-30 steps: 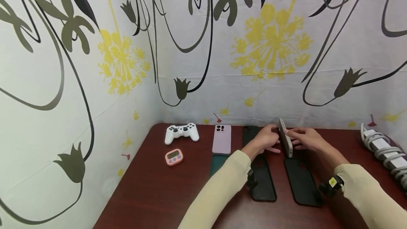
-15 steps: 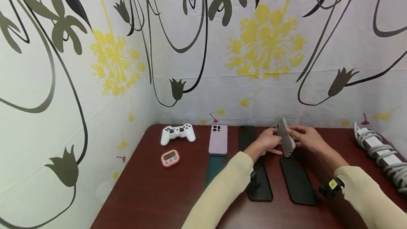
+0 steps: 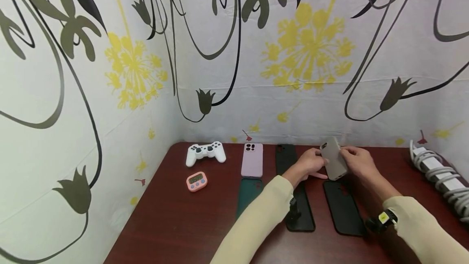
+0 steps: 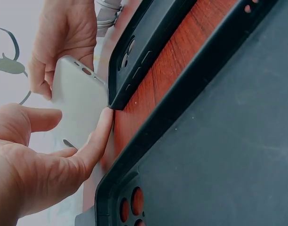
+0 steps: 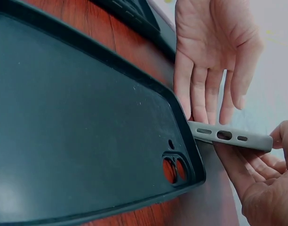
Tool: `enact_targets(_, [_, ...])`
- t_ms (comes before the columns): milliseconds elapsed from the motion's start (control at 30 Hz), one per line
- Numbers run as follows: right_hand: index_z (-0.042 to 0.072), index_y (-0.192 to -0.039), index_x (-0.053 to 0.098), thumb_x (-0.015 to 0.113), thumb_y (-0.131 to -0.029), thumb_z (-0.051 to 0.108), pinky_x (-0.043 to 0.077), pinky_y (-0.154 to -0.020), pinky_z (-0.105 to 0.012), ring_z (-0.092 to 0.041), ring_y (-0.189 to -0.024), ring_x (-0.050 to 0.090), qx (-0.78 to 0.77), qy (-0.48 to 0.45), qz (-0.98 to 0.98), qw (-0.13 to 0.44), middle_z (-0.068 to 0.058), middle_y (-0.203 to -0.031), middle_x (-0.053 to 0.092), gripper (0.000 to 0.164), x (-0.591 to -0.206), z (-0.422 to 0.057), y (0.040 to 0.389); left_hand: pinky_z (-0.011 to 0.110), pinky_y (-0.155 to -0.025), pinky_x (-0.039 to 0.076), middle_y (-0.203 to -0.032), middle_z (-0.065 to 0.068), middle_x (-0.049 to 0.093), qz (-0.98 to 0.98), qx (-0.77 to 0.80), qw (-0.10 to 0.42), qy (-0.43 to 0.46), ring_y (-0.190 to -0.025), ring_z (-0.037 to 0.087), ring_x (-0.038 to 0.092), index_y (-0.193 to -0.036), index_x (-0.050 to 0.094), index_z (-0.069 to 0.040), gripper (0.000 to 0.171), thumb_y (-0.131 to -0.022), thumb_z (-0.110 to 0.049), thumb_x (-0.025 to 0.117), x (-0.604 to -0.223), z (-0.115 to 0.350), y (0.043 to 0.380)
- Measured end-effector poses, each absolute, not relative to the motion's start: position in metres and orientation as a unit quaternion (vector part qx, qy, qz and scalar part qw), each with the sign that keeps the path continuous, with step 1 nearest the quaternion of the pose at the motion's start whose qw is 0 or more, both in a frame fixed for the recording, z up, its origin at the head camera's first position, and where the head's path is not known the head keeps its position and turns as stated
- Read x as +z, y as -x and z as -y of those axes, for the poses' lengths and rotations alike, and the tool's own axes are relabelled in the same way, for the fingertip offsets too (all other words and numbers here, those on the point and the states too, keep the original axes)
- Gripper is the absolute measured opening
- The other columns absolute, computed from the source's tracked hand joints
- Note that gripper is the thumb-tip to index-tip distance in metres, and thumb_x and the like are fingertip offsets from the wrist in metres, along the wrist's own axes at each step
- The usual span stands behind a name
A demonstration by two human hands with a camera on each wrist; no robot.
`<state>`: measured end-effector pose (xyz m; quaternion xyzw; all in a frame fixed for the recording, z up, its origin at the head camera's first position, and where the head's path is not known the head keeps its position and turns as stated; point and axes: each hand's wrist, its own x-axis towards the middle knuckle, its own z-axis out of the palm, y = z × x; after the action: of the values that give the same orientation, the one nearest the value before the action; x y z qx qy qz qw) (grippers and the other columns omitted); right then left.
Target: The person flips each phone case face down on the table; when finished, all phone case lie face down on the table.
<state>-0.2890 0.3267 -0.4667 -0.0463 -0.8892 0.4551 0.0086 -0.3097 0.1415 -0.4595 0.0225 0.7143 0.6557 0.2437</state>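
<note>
A grey phone case (image 3: 334,161) stands tilted at the back right of the table, its camera cutout at the upper left. My right hand (image 3: 360,162) pinches it by the right edge. My left hand (image 3: 307,163) is at its left side, with fairly straight fingers touching it and the thumb apart in the left wrist view. In the right wrist view the case's bottom edge (image 5: 228,135) shows port holes. Just in front lies a black phone case (image 3: 344,209), open side up. Left of that is another black case (image 3: 305,213), partly hidden by my left arm.
A third black case (image 3: 285,158), a lilac phone case (image 3: 252,161) and a teal case (image 3: 246,194) lie further left. A white game controller (image 3: 206,152) and a pink timer (image 3: 196,181) sit at left. A cord-wrapped power strip (image 3: 436,168) is at right, with patterned cloth behind.
The grey case has turned from edge-on to showing its broad back toward the head camera. My right hand has kept hold of it, and my left hand has stayed beside it.
</note>
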Motion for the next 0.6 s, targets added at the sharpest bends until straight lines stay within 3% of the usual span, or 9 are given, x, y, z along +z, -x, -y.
enact_targets(400, [-0.011, -0.150, 0.050, 0.039, -0.111, 0.039, 0.061, -0.067, -0.023, 0.003, -0.081, 0.062, 0.499, 0.070, 0.863, 0.014, -0.038, -0.139, 0.057, 0.064, -0.4699, -0.3289, 0.2861, 0.050, -0.089, 0.066, -0.140, 0.020, 0.063, -0.719, 0.655, 0.233, -0.005, -0.122, 0.036, 0.070, -0.154, 0.049, -0.005, 0.059, -0.100, -0.007, 0.071, -0.4606, -0.1446, 0.3092])
enact_targets(500, [-0.010, -0.152, 0.048, 0.040, -0.111, 0.041, 0.061, -0.068, -0.022, 0.006, -0.082, 0.062, 0.513, 0.076, 0.855, 0.005, -0.033, -0.138, 0.060, 0.065, -0.4702, -0.3282, 0.2868, 0.051, -0.091, 0.065, -0.131, 0.021, 0.066, -0.722, 0.654, 0.226, -0.012, -0.117, 0.036, 0.072, -0.148, 0.051, -0.002, 0.055, -0.098, -0.002, 0.072, -0.4607, -0.1444, 0.3103])
enact_targets(600, [-0.010, -0.153, 0.046, 0.041, -0.112, 0.041, 0.062, -0.070, -0.022, 0.008, -0.082, 0.063, 0.534, 0.077, 0.842, -0.006, -0.021, -0.128, 0.067, 0.066, -0.4701, -0.3271, 0.2875, 0.053, -0.092, 0.065, -0.116, 0.017, 0.070, -0.725, 0.655, 0.213, -0.022, -0.109, 0.036, 0.074, -0.134, 0.059, 0.000, 0.042, -0.096, 0.002, 0.073, -0.4604, -0.1434, 0.3114])
